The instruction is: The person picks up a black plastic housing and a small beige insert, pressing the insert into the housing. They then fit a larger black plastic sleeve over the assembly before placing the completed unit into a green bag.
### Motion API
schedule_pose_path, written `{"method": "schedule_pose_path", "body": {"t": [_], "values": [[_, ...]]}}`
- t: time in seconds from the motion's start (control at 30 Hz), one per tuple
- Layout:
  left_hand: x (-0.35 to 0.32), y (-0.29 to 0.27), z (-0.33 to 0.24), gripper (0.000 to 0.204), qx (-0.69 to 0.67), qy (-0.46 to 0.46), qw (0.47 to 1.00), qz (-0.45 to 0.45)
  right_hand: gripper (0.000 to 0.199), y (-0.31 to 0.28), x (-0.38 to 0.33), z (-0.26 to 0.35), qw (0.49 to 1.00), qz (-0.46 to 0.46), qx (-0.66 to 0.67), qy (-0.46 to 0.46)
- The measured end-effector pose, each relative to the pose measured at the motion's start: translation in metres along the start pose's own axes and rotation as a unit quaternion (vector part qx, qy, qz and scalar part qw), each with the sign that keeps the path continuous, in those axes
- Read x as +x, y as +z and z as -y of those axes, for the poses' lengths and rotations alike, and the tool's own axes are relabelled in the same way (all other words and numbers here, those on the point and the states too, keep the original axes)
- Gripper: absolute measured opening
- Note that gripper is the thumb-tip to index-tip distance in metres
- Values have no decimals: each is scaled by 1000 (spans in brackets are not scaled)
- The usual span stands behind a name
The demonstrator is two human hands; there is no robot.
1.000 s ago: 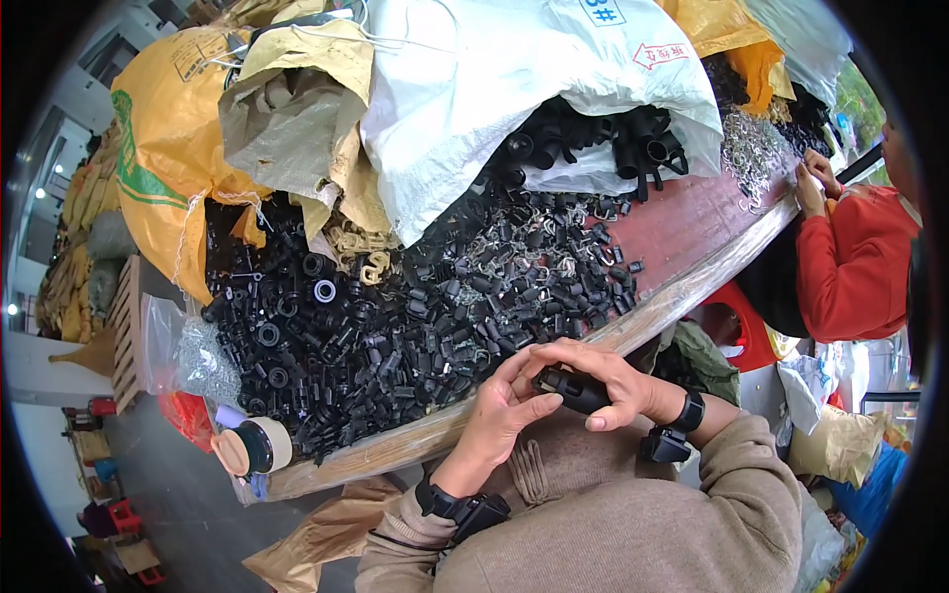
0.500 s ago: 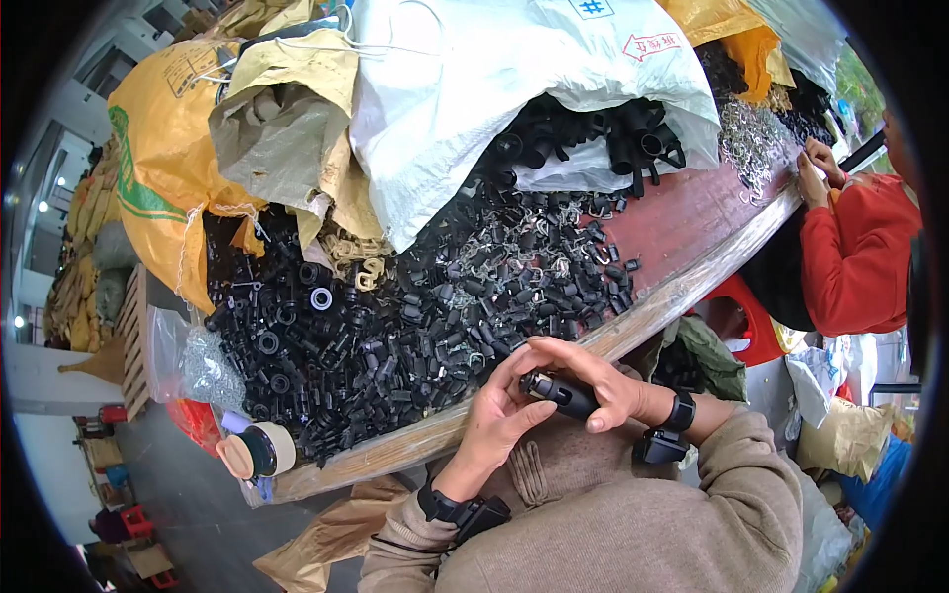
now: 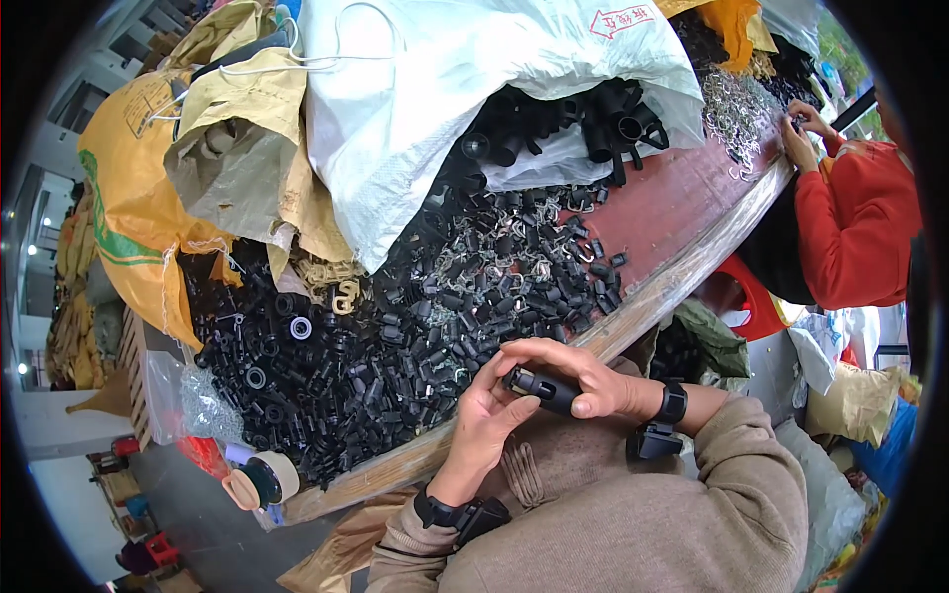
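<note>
Black plastic tube point(image 3: 542, 388) gripped in both hands, lower centre of the frame.
Since the earlier frame the heap of black parts point(image 3: 395, 326) sits slightly higher; the hands stay clasped. The right hand point(image 3: 583, 381) wraps the tube from above, the left hand point(image 3: 489, 420) pinches its near end; short, dark, cylindrical.

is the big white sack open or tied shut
Open. The white sack lies on its side with its mouth gaping, and black plastic parts spill out of it onto the table.
</note>
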State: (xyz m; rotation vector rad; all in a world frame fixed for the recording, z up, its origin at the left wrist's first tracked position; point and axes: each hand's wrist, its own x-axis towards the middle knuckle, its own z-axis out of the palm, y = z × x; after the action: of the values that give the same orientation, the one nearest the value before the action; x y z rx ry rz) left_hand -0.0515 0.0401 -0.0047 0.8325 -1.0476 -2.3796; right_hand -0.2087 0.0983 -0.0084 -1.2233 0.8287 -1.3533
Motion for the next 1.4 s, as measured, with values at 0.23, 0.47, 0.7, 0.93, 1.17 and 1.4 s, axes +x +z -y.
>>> {"method": "schedule_pose_path", "body": {"t": [0.23, 0.47, 0.7, 0.93, 1.17, 1.4], "values": [[-8, 0, -8, 65, 7, -10, 1000, 7, 76, 4, 0, 6, 999, 22, -25, -7], [8, 4, -13, 68, 39, 111, 992, -35, 63, 20, -3, 8, 994, -1, 111, 18], [21, 20, -12, 61, 3, 105, 991, 76, 54, 25, -1, 10, 989, 42, 131, 45], [14, 34, -5, 57, -122, 49, 990, 58, 48, 9, -3, 28, 996, 53, -3, 74], [-17, -36, -57, 34, 388, 236, 872, -184, 51, -68, -82, 93, 933, 93, -220, 270], [-43, -113, -97, 30, 772, 264, 464, -346, 47, -64, -131, 84, 850, 89, -450, 259]]}}
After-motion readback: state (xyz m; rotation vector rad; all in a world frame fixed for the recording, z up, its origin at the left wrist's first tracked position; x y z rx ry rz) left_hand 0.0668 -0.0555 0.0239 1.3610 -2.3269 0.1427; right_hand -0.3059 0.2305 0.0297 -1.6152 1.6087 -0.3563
